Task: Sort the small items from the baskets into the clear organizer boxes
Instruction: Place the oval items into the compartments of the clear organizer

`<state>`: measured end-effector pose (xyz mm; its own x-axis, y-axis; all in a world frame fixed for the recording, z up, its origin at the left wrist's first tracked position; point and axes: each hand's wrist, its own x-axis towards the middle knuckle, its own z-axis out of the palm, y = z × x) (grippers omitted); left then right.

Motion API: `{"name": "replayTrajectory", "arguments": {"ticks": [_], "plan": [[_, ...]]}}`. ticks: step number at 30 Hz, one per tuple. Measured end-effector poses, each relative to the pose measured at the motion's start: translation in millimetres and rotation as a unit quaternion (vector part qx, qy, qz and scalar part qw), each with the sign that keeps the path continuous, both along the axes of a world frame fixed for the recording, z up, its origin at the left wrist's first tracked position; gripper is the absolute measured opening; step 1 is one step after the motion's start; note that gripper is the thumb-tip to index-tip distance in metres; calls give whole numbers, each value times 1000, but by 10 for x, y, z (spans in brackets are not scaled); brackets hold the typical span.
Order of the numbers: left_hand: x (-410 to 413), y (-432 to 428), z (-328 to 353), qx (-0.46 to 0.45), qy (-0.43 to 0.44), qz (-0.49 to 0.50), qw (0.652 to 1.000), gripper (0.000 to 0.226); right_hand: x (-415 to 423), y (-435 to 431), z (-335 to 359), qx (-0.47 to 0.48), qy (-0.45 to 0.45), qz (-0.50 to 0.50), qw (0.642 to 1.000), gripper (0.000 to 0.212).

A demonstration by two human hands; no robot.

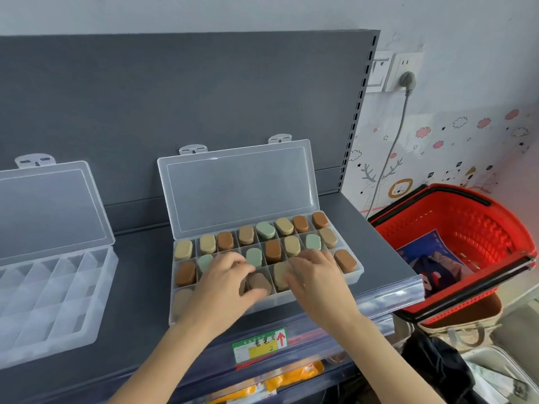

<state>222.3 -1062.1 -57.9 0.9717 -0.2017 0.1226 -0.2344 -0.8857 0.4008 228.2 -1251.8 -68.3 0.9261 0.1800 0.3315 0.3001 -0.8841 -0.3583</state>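
Observation:
A clear organizer box lies open on the grey shelf, its lid leaning back. Most compartments hold one small rounded block each, in tan, brown or pale green, such as a green one in the back row. My left hand rests over the front middle compartments, fingers curled, thumb against a brown block. My right hand is spread over the front right compartments, fingertips on a tan block. Whether either hand grips a block is unclear. A second clear organizer box stands open with nothing in it at the left.
A red shopping basket hangs off the shelf's right end, with a blue packet and dark items inside. Bags sit on the floor below it. A price label is on the shelf's front edge. A power cord runs down the wall from a socket.

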Motion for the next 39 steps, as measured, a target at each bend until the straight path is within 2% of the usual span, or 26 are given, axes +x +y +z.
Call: {"name": "replayTrajectory", "arguments": {"ticks": [8,13,16,18,20,27,33,39], "plan": [[29,107,4,9,42,-35,998,46,96,6,-146,-12,-6,94,996,15],[60,207,-56,35,34,-54,997,60,86,-17,-120,-3,-27,108,994,17],[81,339,-110,118,5,-65,991,77,131,-122,-131,-47,-32,69,996,37],[78,407,-144,154,-3,-56,986,72,182,-189,-147,-101,15,49,994,59],[74,430,-173,169,0,-48,985,69,216,-215,-209,-127,42,47,990,67],[82,493,-181,184,8,-37,982,73,262,-116,-243,-137,47,40,989,63],[104,585,-140,185,28,-41,982,84,279,7,-243,-133,52,34,989,57],[90,559,-50,191,45,-30,980,86,284,9,-149,-94,48,55,993,51]]}}
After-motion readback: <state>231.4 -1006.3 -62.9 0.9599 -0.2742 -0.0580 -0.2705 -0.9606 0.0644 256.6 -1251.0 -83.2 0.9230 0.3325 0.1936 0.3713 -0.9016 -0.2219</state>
